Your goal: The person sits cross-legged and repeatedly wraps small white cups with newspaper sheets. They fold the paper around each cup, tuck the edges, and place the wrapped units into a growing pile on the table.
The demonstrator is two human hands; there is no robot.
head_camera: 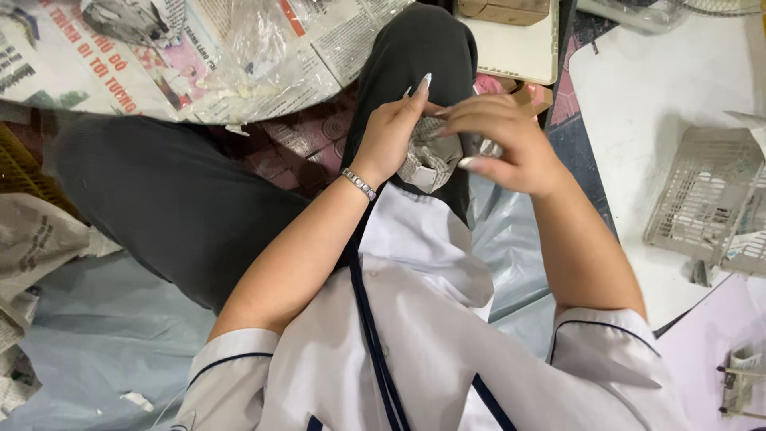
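Both of my hands meet over my raised knee in dark trousers (415, 48). My left hand (392, 132), with a silver bracelet at the wrist, cups a crumpled wad of newspaper (429, 156) from the left. My right hand (503, 140) grips the same wad from the right and from above, fingers curled over it. Most of the wad is hidden between the two hands.
Spread newspaper sheets with clear plastic (199, 48) lie on the floor at the upper left. More crumpled newspaper (32, 247) sits at the left edge. A pale plastic basket (702, 199) rests on a white board at the right. A light board (519, 48) lies beyond my knee.
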